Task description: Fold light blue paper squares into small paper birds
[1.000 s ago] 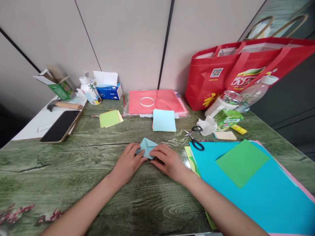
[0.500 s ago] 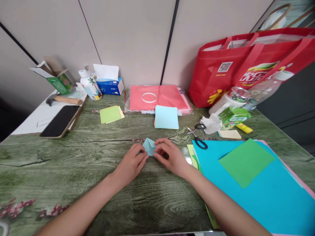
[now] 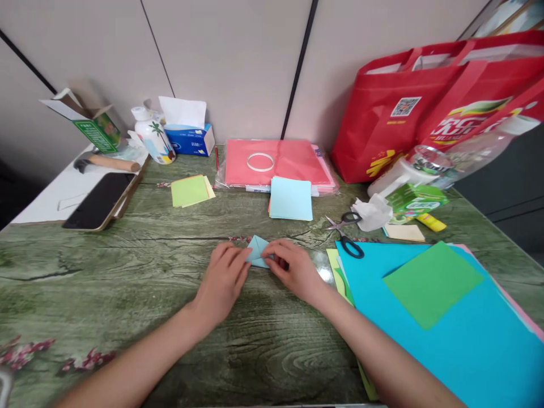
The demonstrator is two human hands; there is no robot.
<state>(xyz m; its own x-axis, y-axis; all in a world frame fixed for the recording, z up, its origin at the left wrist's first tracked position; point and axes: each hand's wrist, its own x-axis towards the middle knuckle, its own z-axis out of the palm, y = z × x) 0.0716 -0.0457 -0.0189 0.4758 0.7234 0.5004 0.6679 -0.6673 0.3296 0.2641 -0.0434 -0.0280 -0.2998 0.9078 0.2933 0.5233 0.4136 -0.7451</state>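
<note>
A small light blue folded paper (image 3: 257, 250) lies on the green wood-grain table (image 3: 127, 266), in the middle. My left hand (image 3: 222, 280) rests on its left edge, fingers pressed together flat on the paper. My right hand (image 3: 292, 268) presses its right side with curled fingertips. Only the paper's pointed upper part shows between the two hands; the rest is hidden under the fingers.
Behind lie a light blue paper stack (image 3: 291, 198), green-yellow squares (image 3: 190, 190), red sheets with a tape ring (image 3: 260, 161) and scissors (image 3: 346, 234). Large cyan and green sheets (image 3: 429, 283) cover the right. A phone (image 3: 98, 200), tissue box (image 3: 189, 140) and red bag (image 3: 425, 113) ring the back.
Both hands closed in over the blue paper, which now shows smaller between them. The camera shifted, so everything moved slightly up and right in the picture.
</note>
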